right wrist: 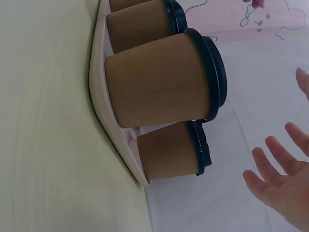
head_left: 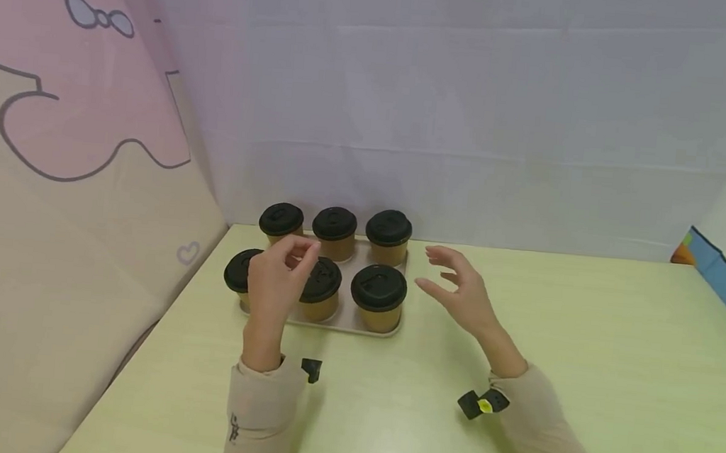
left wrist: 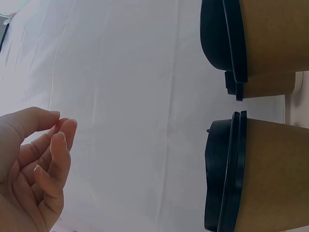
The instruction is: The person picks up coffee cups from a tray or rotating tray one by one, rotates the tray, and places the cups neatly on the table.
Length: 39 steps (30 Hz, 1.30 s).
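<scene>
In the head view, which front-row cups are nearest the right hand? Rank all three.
1. Front right cup, just left of the right hand
2. Front middle cup, centre of the row
3. Front left cup, partly behind the left hand

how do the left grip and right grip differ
The left grip has thumb and fingers close together; the right grip has them spread apart. In the head view, the left grip overlaps some cups, while the right grip appears beside the tray. Neither visibly holds anything.
</scene>
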Available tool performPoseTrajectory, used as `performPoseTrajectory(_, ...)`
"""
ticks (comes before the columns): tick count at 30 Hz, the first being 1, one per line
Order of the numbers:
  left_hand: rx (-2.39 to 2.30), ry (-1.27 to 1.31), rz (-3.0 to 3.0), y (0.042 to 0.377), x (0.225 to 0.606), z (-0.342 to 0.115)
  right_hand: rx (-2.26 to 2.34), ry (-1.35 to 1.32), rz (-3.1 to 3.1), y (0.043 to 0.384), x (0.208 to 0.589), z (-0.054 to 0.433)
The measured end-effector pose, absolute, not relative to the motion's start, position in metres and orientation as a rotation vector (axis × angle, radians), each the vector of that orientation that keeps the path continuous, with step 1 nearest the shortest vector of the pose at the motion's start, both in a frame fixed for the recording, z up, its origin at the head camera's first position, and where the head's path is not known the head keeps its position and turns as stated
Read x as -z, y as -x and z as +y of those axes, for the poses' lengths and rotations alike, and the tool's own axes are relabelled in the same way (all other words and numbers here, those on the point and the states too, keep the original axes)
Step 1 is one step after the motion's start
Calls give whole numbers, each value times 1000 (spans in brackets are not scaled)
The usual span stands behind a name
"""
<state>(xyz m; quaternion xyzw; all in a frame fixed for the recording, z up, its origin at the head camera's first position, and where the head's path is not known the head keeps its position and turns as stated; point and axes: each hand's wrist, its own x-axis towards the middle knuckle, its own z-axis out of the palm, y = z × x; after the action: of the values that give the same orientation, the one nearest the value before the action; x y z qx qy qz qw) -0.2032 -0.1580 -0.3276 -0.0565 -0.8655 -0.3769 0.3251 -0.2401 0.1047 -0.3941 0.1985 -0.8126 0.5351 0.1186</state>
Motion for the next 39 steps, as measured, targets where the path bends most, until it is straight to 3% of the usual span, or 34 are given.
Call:
performPoseTrajectory(9, 1048, 176, -2261, 206, 330, -157, -1303, -825, -2598, 245, 400, 67)
performPoseTrajectory(26, 1062, 152, -2268, 199, 325, -153, -1860, -821, -2364, 250, 432, 60)
performPoseTrajectory(39, 1050, 153, -2268, 200, 328, -152, -2003, -811, -2261, 256, 448, 59)
